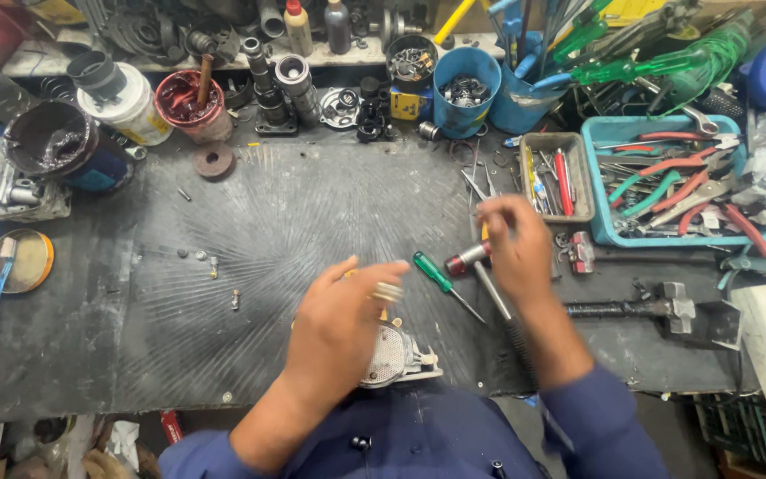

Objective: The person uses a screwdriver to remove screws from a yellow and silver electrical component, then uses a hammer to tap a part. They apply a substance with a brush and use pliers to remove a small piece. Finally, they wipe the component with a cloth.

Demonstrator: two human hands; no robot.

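My left hand (340,317) rests over a grey metal part with a perforated round face (392,357) at the near edge of the dark bench mat (250,231). A small ring sits on one finger. My right hand (514,244) is closed around a small thin piece, partly hidden by the fingers, just above a red-handled screwdriver (472,259). A green-handled screwdriver (438,277) lies between the two hands.
A hammer (658,309) lies to the right. A blue tray of pliers (667,182) and a small tan tray (558,173) sit at the back right. Blue cups (467,89), tins and metal parts line the back. Small screws (213,264) lie on the mat.
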